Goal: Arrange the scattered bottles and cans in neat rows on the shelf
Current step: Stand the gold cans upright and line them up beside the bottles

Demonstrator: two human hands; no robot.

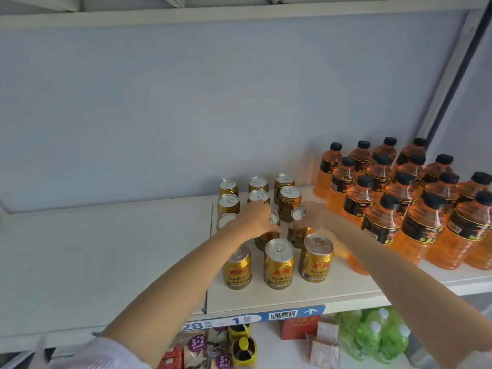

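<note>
Several gold cans [279,263] stand in rows on the white shelf [266,299], silver tops up. My left hand [257,219] grips the top of a middle-row can [266,239]. My right hand [316,217] grips the neighbouring can [299,235] just right of it. Three cans stand in the front row nearer me, and two more rows stand behind the hands. To the right, several orange bottles [383,225] with black caps stand packed in rows; my right forearm hides part of the nearest one.
The shelf's left part [106,249] holds nothing. A blue back panel [213,102] rises behind. A price label strip [255,318] runs along the shelf's front edge. Below are green bottles [372,336], a yellow bottle [243,347] and snack packets [197,347].
</note>
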